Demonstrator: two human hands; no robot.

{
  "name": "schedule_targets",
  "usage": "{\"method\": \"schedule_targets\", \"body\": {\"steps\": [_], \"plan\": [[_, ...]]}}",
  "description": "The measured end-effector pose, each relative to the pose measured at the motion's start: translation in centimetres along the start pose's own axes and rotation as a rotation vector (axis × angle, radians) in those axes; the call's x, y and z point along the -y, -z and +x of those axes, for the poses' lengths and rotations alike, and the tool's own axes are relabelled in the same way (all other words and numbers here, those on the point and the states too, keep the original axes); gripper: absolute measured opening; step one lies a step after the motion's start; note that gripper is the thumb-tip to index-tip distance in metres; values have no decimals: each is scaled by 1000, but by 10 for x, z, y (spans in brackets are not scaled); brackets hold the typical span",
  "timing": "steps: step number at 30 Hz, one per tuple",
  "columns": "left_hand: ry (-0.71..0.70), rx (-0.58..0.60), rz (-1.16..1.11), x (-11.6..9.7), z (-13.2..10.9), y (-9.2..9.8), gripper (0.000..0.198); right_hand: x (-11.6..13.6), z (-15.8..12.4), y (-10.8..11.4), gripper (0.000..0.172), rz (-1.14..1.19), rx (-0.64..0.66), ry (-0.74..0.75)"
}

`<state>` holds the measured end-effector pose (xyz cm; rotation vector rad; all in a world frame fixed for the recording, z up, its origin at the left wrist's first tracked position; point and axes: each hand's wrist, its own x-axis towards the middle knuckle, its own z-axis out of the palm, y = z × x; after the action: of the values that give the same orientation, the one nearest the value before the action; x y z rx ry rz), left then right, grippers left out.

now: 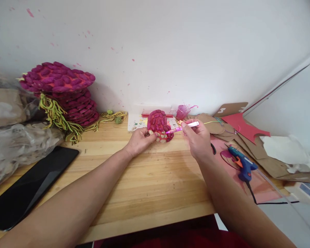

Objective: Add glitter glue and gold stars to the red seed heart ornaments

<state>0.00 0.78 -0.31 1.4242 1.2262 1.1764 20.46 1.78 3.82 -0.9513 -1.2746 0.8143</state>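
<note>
While the bare wood of the desk spreads out nearest you, a flat black device lies at your left and a blue glue gun rests at your right on a pink sheet, its cord trailing toward you. Farther in, your right hand pinches a slim tool, white at the upper end and stained pink toward the tip, thumb against fingers. Your left hand pinches the left edge of the lumpy craft piece, which is near the back of the desk between your hands. Most of its lumps are magenta, but several low ones are pale; the tool's tip is at these, though you cannot tell whether it touches them. Behind the piece is a speckled white board, with a pink-stained cup to its right. Brown cardboard pieces and a red cutout lie farther right. Toward the back left, a stack of magenta lumpy pieces rises beside plastic bags, yellow-green yarn hanging down its front. Beyond everything stands the white wall, flecked with pink.
</note>
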Motion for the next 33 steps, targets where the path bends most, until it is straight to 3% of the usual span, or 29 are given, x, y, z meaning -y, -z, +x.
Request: {"method": "schedule_targets", "body": {"steps": [6, 11, 21, 33], "plan": [[30, -20, 41, -4, -2, -1, 37, -1, -12, 5, 10, -334, 106, 331], [-42, 17, 24, -1, -1, -1, 36, 4, -14, 7, 5, -481, 133, 461], [-91, 31, 49, 1, -1, -1, 30, -8, -12, 5, 7, -426, 180, 411], [-89, 43, 91, -4, -2, -4, 31, -4, -12, 5, 7, -470, 195, 380]]}}
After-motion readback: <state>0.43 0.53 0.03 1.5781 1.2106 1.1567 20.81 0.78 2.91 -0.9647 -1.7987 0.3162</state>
